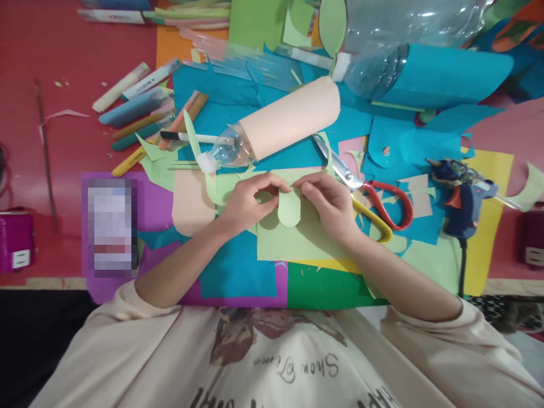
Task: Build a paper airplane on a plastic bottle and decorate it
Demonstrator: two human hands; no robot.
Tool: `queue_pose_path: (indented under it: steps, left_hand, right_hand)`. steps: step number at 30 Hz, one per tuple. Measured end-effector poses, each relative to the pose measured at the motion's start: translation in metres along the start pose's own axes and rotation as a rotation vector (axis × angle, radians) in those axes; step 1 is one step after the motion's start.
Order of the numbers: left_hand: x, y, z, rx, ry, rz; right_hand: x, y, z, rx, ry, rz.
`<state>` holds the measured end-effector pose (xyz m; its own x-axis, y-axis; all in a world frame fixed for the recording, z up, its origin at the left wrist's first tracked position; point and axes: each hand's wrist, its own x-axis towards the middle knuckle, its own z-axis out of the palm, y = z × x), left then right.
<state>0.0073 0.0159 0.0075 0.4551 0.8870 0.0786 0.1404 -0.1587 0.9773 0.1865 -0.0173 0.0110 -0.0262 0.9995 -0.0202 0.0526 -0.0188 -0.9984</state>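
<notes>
My left hand (246, 201) and my right hand (329, 201) both pinch a small rounded light green paper cut-out (289, 208) between fingertips, over a light green sheet (293, 241). Just beyond them lies a plastic bottle wrapped in peach paper (289, 119), its white cap pointing left. Scissors with red and yellow handles (374, 204) lie immediately right of my right hand.
A blue glue gun (461, 195) rests at the right, its cord running toward me. A larger clear bottle in blue paper (425, 68) lies at the back. Markers and paper rolls (144, 119) sit at the left. Coloured sheets and scraps cover the red floor. A pixelated phone (111, 226) lies left.
</notes>
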Motion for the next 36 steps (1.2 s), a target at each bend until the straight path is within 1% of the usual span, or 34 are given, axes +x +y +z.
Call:
queue_pose_path:
  steps: [4,7,9,11,13,15,17,20,23,25,26,29,31,33,36]
  left_hand:
    - [0.003,-0.001,0.001,-0.080,0.107,-0.050]
    - [0.004,-0.001,0.002,-0.081,0.124,-0.093]
    - [0.003,0.001,0.003,-0.038,0.107,-0.115]
    - [0.002,0.001,0.004,0.015,0.082,-0.101]
    - [0.000,0.001,0.005,0.085,0.076,-0.050]
    - [-0.001,0.001,0.006,0.158,0.109,0.011]
    - [-0.001,0.002,0.006,0.176,0.163,0.030]
    - [-0.002,0.004,0.006,0.052,0.225,-0.066]
    - [-0.003,0.006,0.007,-0.105,0.250,-0.163]
    - [-0.005,0.007,0.008,-0.168,0.213,-0.192]
    - [-0.006,0.007,0.008,-0.193,0.172,-0.207]
    - [-0.008,0.007,0.010,-0.255,0.011,-0.227]
    - [-0.010,0.008,0.011,-0.231,-0.063,-0.202]
    - [-0.010,0.009,0.011,-0.162,-0.080,-0.152]
    - [-0.009,0.010,0.010,-0.118,-0.030,-0.127]
  right_hand:
    - [-0.001,0.001,0.000,0.093,-0.072,0.005]
    - [0.000,0.005,0.002,0.110,-0.119,0.034]
    - [0.000,0.007,0.002,0.108,-0.112,0.045]
    - [0.000,0.009,0.002,0.088,-0.095,0.046]
    - [0.000,0.008,0.002,0.070,-0.076,0.028]
    - [-0.001,0.007,0.002,0.071,-0.076,0.000]
    - [-0.001,0.007,0.003,0.078,-0.084,-0.035]
    - [-0.002,0.006,0.004,0.054,-0.088,-0.073]
    - [-0.001,0.004,0.003,0.065,-0.055,-0.017]
    - [0.000,0.002,0.002,0.119,-0.032,0.048]
    - [0.001,0.001,0.002,0.146,-0.024,0.071]
    - [0.002,-0.001,0.002,0.173,0.023,0.077]
    - [0.002,-0.002,0.002,0.151,0.059,0.067]
    - [0.002,-0.002,0.001,0.117,0.069,0.065]
    - [0.001,-0.002,0.001,0.095,0.051,0.052]
